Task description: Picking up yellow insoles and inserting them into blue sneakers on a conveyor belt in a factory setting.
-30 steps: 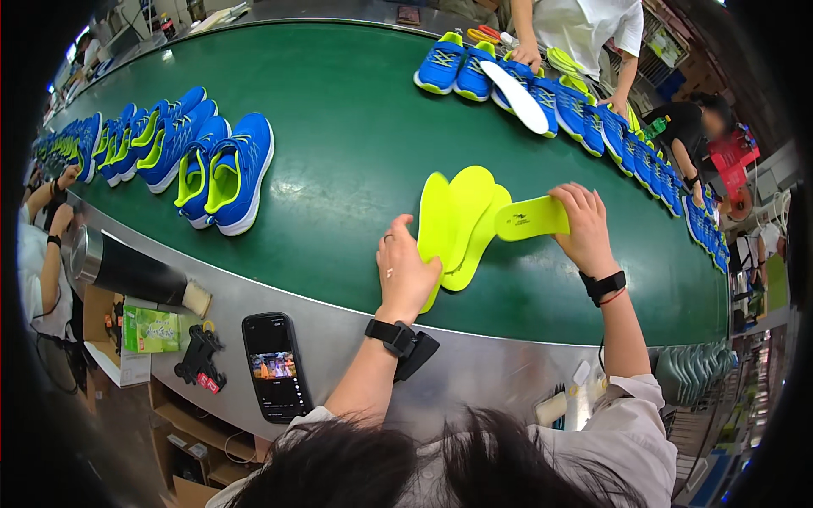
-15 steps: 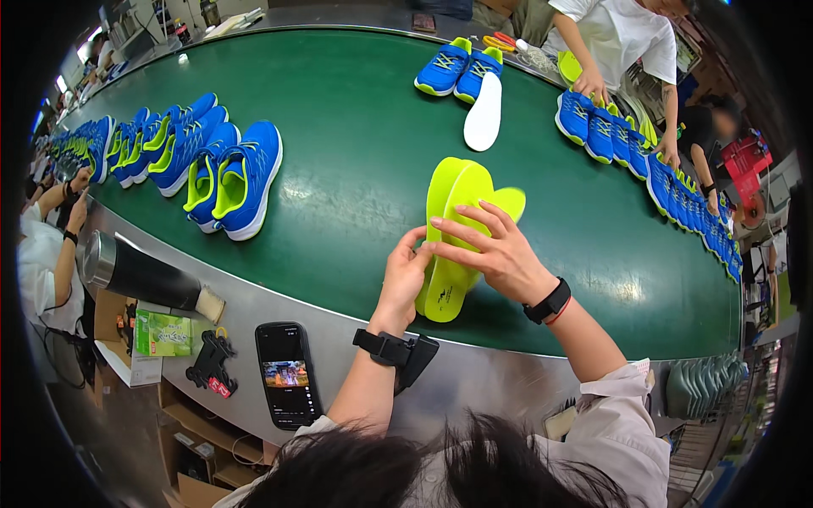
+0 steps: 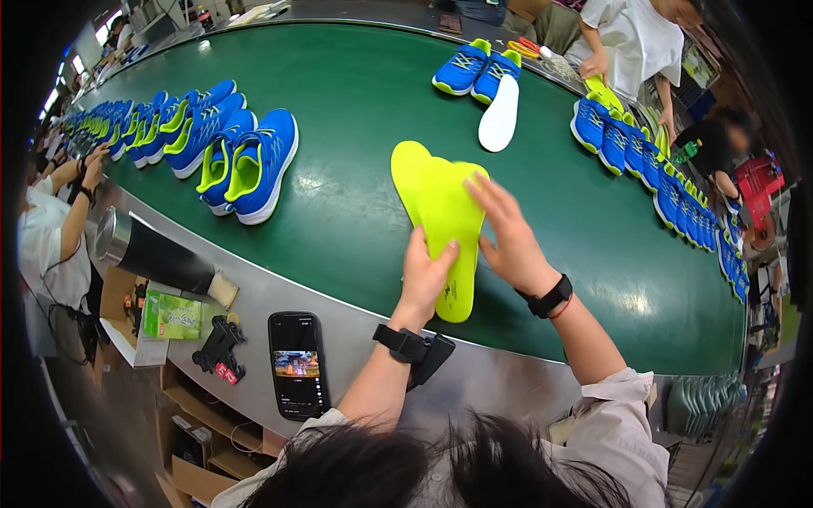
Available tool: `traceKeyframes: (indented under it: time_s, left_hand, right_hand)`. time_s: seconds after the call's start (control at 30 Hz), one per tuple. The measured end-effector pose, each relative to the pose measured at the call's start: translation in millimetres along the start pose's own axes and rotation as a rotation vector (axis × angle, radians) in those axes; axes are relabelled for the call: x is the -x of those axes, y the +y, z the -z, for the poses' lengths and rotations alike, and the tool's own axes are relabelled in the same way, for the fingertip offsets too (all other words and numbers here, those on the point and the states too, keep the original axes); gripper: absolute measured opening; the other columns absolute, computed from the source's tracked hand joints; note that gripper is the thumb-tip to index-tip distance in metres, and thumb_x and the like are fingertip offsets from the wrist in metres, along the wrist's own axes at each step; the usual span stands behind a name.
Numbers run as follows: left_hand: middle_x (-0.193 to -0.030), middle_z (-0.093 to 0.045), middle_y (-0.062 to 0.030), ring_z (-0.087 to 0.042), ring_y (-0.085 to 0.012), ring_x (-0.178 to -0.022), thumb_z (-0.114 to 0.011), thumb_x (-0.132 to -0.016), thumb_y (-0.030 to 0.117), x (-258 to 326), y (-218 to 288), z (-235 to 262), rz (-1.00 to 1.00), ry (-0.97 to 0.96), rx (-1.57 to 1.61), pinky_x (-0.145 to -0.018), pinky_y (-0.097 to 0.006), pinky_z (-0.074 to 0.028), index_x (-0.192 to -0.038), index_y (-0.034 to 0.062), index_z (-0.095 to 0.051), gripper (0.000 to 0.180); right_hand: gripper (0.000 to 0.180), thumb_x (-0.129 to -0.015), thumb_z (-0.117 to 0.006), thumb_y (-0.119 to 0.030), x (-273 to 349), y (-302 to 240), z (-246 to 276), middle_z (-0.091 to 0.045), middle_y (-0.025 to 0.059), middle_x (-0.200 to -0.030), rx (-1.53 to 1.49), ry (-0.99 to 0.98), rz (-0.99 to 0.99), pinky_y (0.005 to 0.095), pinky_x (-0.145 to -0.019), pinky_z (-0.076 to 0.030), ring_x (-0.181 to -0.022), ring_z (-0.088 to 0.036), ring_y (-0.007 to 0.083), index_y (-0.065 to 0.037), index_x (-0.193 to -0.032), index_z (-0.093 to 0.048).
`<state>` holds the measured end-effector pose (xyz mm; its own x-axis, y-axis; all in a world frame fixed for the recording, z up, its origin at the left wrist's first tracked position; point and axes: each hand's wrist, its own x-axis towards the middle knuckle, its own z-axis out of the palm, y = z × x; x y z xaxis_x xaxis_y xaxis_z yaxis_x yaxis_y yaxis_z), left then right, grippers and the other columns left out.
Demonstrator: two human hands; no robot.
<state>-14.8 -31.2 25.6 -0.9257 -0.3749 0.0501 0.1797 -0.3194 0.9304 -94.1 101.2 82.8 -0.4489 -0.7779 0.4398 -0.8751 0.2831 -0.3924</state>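
- Our left hand (image 3: pixel 426 278) is clamped on a fanned bunch of neon-yellow insoles (image 3: pixel 452 203), its thumb lying over them at the left edge.
- Our right hand (image 3: pixel 518 252) has its thumb and fingers apart; its blurred fingertips are at the bunch's upper right edge, and we cannot tell whether they press on it.
- These insoles are above the front part of the green tabletop (image 3: pixel 347 178), a printed end toward us and one insole splayed out to the upper left.
- Beyond them, a white insole (image 3: pixel 500 118) overlaps the toe of one of two blue sneakers (image 3: pixel 461 69).
- Off to our left, a pair of blue running shoes (image 3: pixel 267 165) stands at the near end of a long line.
- Across to the right, a co-worker in a white shirt (image 3: pixel 639 51) reaches over a row of blue shoes (image 3: pixel 622 144).
- Nearer us, a black smartphone (image 3: pixel 296 366), screen lit, lies on the metal ledge (image 3: pixel 254 296), right of a black tumbler (image 3: pixel 161 254).
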Motion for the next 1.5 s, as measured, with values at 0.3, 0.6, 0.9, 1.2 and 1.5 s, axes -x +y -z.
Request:
traceKeyframes:
  time_s: [0.3,0.6,0.9,1.2,1.5]
  left_hand:
    - [-0.119,-0.052,-0.0126,-0.054,-0.0218,-0.107,-0.049,-0.095,0.003,-6,13,26,-0.159,0.767,0.182,-0.093,-0.036,-0.043,-0.116,0.0002,-0.039,0.023]
    - [-0.124,-0.049,-0.0148,-0.053,-0.0242,-0.112,-0.043,-0.097,0.004,-4,13,21,0.025,0.560,0.345,-0.094,-0.037,-0.044,-0.120,0.0005,-0.037,0.024]
    - [-0.121,-0.052,-0.0108,-0.053,-0.0170,-0.109,-0.043,-0.100,0.014,-3,17,11,0.036,0.244,0.308,-0.092,-0.033,-0.045,-0.126,0.0041,-0.037,0.029]
    - [-0.119,-0.051,-0.0074,-0.054,-0.0141,-0.106,-0.044,-0.101,0.016,1,32,7,-0.037,0.098,0.368,-0.090,-0.030,-0.046,-0.122,0.0073,-0.035,0.025]
    - [-0.121,-0.052,-0.0074,-0.055,-0.0143,-0.107,-0.034,-0.104,0.021,3,35,0,0.018,0.024,0.478,-0.088,-0.030,-0.047,-0.126,0.0084,-0.038,0.026]
  right_hand:
    - [0.095,-0.067,-0.082,-0.033,-37,11,-67,-0.046,0.0281,-0.120,0.039,0.051,-0.636,0.0459,-0.094,-0.045,-0.113,-0.048,0.0431,0.006,-0.135,-0.028]
    - [0.080,-0.072,-0.078,-0.020,-52,24,-82,-0.050,0.0251,-0.123,-0.233,0.049,-0.562,0.0436,-0.093,-0.046,-0.110,-0.056,0.0383,-0.002,-0.132,-0.029]
    - [0.055,-0.089,-0.055,0.003,-26,-7,-49,-0.056,0.0129,-0.121,-1.163,0.138,-0.603,0.0316,-0.092,-0.045,-0.111,-0.056,0.0193,-0.007,-0.137,-0.030]
    - [0.051,-0.092,-0.053,-0.002,-8,-33,-31,-0.052,0.0118,-0.128,-1.197,0.032,-0.590,0.0308,-0.098,-0.040,-0.118,-0.050,0.0187,-0.008,-0.137,-0.031]
    - [0.025,-0.083,-0.070,-0.011,-6,-24,-28,-0.062,0.0045,-0.099,-0.882,0.361,-0.557,0.0300,-0.087,-0.045,-0.098,-0.057,0.0163,-0.001,-0.103,-0.059]
